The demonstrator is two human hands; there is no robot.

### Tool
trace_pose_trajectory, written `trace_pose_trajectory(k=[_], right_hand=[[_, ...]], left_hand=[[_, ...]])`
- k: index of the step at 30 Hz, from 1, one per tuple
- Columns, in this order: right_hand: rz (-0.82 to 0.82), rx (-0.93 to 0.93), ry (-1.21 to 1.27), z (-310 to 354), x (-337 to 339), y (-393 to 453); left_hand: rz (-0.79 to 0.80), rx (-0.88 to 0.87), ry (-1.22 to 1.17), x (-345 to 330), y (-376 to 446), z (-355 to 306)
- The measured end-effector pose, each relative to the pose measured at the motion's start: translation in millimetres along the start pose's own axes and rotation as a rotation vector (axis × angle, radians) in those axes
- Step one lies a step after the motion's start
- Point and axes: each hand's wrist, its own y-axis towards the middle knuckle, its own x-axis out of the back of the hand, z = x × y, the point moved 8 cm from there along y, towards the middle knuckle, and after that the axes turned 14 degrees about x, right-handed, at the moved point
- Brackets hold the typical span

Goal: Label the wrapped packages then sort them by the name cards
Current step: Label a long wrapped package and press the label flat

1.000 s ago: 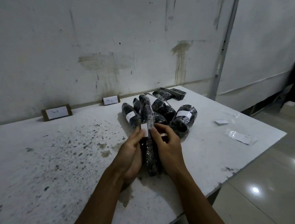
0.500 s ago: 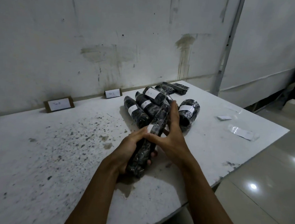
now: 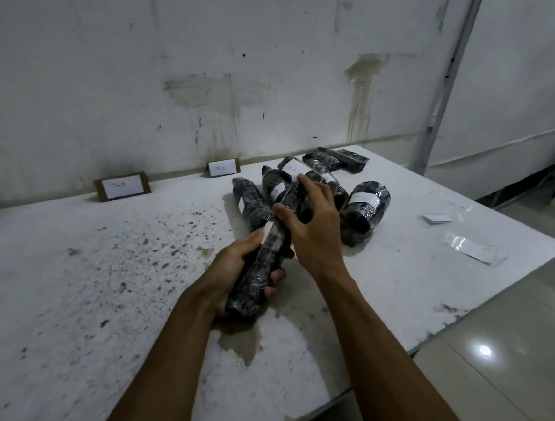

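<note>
Package [image 3: 267, 259] tilts up-right, away, in both hands.

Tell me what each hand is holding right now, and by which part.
Both hands hold one long wrapped package. The left hand grips its lower half, fingers curled round it. The right hand grasps its upper part, above the white label.
</note>
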Motion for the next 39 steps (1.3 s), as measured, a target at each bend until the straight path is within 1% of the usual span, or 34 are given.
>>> trace_pose_trajectory(k=[2,5,7,9,11,15,17,19,22,24,26,29,31,34,38,39], right_hand=[[0.102,-0.001,0.028,-3,-6,4],[0.307,0.012,0.123,-9,-17,-5],[0.385,0.022,0.151,-10,-22,-14],[0.416,0.051,0.145,-9,-24,-18],[0.383,0.077,0.151,-8,-24,-15],[0.202,0.084,0.145,-14,-9,-7],[0.172,0.090,0.123,-15,-8,-8],[0.207,0.100,0.143,-15,-10,-12],[0.323,0.173,0.114,-12,-17,-19],[0.334,0.201,0.114,-11,-18,-22],[0.287,0.164,0.161,-12,-14,-22],[0.130,0.093,0.200,-17,-4,-16],[0.089,0.081,0.187,-18,-4,-14],[0.154,0.074,0.186,-23,-9,-16],[0.316,0.210,0.102,-13,-21,-24],[0.336,0.200,0.102,-13,-24,-26]], left_hand=[[-0.012,-0.009,-0.013,2,-2,-1],[-0.057,-0.020,0.029,3,-4,0],[-0.085,-0.033,0.030,2,-4,0],[-0.092,-0.052,0.013,2,-6,0],[-0.085,-0.069,0.008,6,-6,-2],[-0.052,-0.070,0.036,6,-3,-2],[-0.040,-0.068,0.030,7,-2,-2],[-0.032,-0.064,0.016,8,-3,0],[-0.050,-0.045,0.001,10,-3,2],[-0.057,-0.041,-0.013,9,-4,2],[-0.050,-0.046,-0.004,8,-4,1],[-0.028,-0.057,0.006,7,-3,0],[-0.024,-0.056,-0.009,7,-3,0],[-0.030,-0.048,0.012,8,-3,1],[-0.105,-0.055,0.044,11,-5,2],[-0.115,-0.069,0.046,12,-5,1]])
